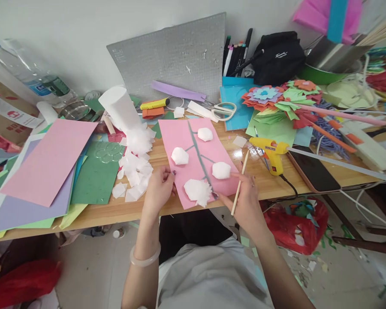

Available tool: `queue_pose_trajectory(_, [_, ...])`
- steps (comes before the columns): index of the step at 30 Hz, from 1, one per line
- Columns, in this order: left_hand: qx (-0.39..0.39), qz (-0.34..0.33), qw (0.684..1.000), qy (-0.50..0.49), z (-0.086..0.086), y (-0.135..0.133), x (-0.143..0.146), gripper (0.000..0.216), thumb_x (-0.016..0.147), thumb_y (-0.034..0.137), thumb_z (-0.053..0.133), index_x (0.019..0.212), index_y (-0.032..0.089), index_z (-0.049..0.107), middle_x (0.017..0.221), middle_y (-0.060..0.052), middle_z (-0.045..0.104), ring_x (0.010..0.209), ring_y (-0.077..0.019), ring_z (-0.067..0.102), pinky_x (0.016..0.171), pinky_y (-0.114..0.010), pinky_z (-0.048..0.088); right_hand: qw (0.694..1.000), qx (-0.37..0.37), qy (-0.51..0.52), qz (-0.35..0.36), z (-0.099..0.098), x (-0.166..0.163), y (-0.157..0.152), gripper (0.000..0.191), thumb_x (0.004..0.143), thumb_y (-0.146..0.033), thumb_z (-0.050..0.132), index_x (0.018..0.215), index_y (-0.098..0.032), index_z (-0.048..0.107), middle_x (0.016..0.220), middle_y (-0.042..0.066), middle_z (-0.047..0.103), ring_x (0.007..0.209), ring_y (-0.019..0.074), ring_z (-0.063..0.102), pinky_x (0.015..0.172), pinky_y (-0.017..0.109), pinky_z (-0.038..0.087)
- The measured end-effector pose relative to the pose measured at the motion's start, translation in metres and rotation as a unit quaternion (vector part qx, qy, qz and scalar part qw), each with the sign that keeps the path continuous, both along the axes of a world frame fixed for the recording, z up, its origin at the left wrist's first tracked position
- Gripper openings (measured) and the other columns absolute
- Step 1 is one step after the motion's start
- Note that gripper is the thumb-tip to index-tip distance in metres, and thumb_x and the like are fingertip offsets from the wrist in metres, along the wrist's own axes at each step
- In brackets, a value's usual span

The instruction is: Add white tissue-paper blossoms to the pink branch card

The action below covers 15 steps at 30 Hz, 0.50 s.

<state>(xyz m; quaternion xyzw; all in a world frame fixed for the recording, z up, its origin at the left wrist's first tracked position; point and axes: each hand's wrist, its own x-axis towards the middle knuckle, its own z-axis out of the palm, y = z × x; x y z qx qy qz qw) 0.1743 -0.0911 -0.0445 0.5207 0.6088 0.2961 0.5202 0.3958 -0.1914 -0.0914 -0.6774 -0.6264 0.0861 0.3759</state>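
Centrally, the pink sheet (193,165) lies flat at the near edge of the tabletop (162,154), bearing a grey-green stem (197,148) and four white puffs (180,156) at roughly twelve, three, six and ten o'clock; the six o'clock one has a frilled side. At the sheet's eight o'clock, the left hand (161,186) rests against its edge, thumb on top; whether that grip pinches the paper or just presses it, I cannot tell. At four o'clock, the right hand (251,199) has its grip closed around a wooden stick (240,183), with a fingertip at the sheet near the foot of the stem. Torn white tissue pieces (138,169) are heaped at nine o'clock, a white paper roll (117,107) is at ten, and a stack of coloured paper (51,161) lies farther out at nine. White-handled scissors (215,112) lie at one o'clock, and a yellow glue gun (270,148) sits at three, near a phone (313,167).
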Motion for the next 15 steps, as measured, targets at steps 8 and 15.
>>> queue_pose_trajectory(8, [0.059, 0.061, 0.996, 0.031, -0.003, 0.017, 0.017, 0.013, 0.089, 0.032, 0.055, 0.092, 0.019, 0.054, 0.066, -0.001, 0.066, 0.052, -0.0152, 0.062, 0.053, -0.028, 0.052, 0.982, 0.109, 0.151, -0.041, 0.004, 0.002, -0.003, 0.022, 0.096, -0.035, 0.052, 0.114, -0.022, 0.055, 0.134, 0.015, 0.061, 0.129, 0.0273, 0.055, 0.111, 0.053, 0.039])
queue_pose_trajectory(15, [0.137, 0.05, 0.968, 0.202, 0.026, -0.013, -0.028, 0.026, 0.09, 0.037, 0.052, 0.101, 0.022, 0.071, 0.067, 0.0, 0.07, 0.056, -0.0162, 0.062, 0.058, -0.028, 0.047, 0.961, 0.202, 0.186, -0.036, -0.006, -0.003, -0.005, 0.042, 0.101, -0.043, 0.034, 0.125, -0.02, 0.058, 0.107, 0.011, 0.069, 0.105, 0.0266, 0.065, 0.094, 0.048, 0.05])
